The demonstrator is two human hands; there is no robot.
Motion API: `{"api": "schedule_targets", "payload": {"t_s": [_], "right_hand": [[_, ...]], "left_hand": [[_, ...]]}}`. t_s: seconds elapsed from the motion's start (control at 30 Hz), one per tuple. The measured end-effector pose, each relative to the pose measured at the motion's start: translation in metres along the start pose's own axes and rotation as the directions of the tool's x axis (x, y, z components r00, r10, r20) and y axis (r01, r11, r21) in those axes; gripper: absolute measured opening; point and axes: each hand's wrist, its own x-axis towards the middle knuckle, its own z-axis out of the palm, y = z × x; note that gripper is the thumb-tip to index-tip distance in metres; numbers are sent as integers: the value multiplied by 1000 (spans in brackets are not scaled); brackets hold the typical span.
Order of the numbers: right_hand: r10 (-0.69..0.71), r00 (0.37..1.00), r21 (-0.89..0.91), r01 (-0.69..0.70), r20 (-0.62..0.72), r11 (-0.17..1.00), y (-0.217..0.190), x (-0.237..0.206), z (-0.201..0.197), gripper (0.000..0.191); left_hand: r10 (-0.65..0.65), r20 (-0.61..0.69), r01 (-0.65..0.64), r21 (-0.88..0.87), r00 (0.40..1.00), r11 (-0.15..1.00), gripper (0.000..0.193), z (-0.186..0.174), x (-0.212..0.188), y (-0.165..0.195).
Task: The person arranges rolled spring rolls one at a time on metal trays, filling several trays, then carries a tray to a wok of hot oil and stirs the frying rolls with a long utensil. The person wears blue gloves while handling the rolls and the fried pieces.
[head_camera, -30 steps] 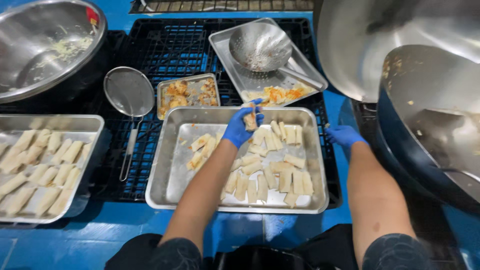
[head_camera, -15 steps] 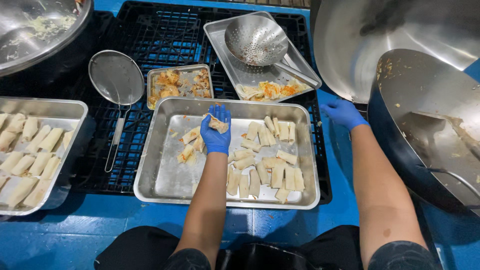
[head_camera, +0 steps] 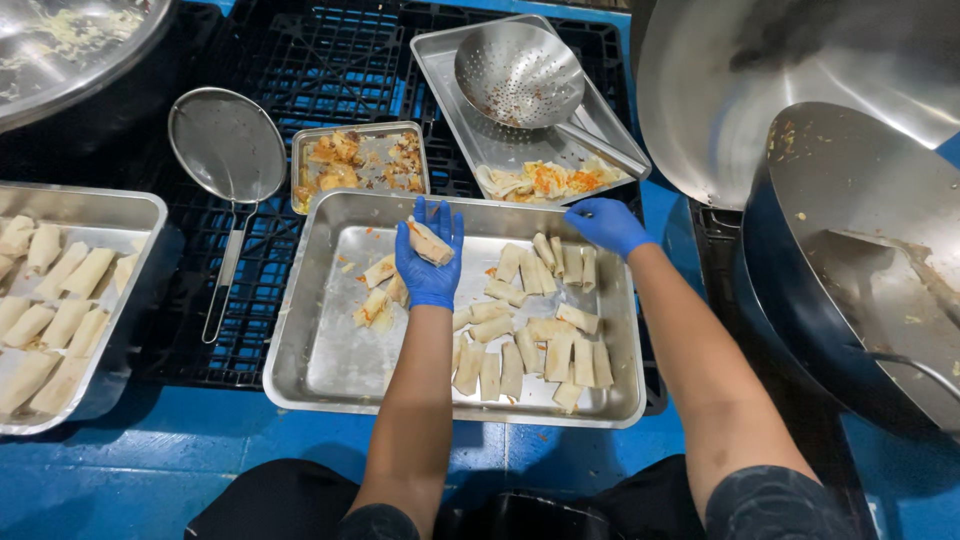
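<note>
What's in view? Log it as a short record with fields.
left hand: blue glove, holds a roll over the tray
right hand: blue glove, at the tray's far right rim
rolls: in rows in the tray's right half
strainer: left of the tray
side tray: more rolls
wok: right

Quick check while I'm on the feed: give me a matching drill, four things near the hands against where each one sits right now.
Things:
1. left hand
2. right hand
3. perforated skimmer
4. mesh strainer

Places:
A. on the black crate, left of the small tray
B. at the far right rim of the big tray
C. over the big tray, a roll in its palm
D. in the tilted tray at the back

Pairs: 1-C, 2-B, 3-D, 4-A
</note>
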Motion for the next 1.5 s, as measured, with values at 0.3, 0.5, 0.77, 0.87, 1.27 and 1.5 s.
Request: {"api": "schedule_targets", "payload": {"t_s": [0.3,0.5,0.77,0.87,1.27,1.5], "right_hand": [[-151,985,-61,146,-80,987,-70,37,41,33],[-240,969,-286,214,-57,934,-123,83,47,31],[-151,977,-578,209,148,789,-162,102,49,29],[-201,962,-572,272,185,774,-146,100,54,33],[-383,912,-382,410,148,829,-90,127,71,26],[-231,973,70,229,16,971,-50,148,64,36]], "left_hand": [[118,34,-115,-81,992,990,45,-1,35,4],[169,-34,-172,-126,985,977,42,6,34,-1],[52,-9,-52,-47,999,998,40,33,34,5],[19,27,-17,-88,999,996,47,32,32,11],[105,59,-109,77,993,991,43,44,15,66],[133,9,-133,138,991,982,45,35,14,78]]}}
